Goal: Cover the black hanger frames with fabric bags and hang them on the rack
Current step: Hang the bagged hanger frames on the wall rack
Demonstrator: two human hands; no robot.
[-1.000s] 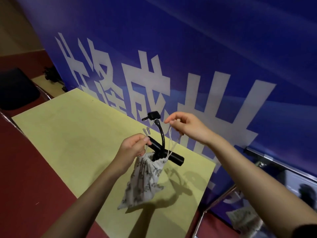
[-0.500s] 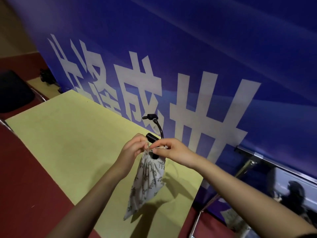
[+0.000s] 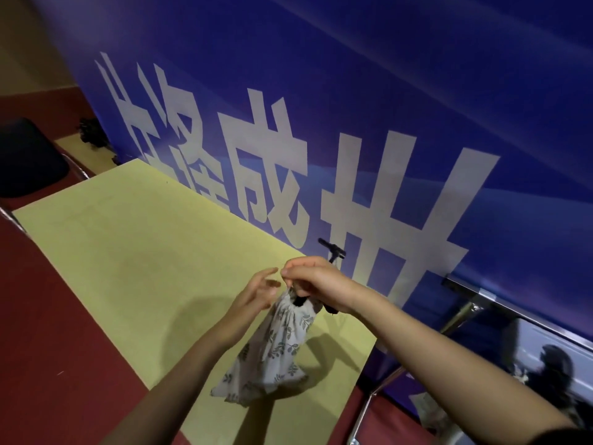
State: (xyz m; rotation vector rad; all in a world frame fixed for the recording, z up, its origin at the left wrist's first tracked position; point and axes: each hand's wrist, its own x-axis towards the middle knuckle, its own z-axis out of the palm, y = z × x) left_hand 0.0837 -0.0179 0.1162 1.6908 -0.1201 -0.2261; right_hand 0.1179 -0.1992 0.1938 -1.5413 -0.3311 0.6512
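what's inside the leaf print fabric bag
A black hanger frame shows at the bag's gathered mouth, its hook rising behind the right hand. The fabric hides everything lower down.

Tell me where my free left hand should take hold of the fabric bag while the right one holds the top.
Probably the gathered neck of the fabric bag, just under the right hand, coming in from the left hand side. The cloth bunches narrow there around the black hanger frame, while the lower body hangs loose and flared.
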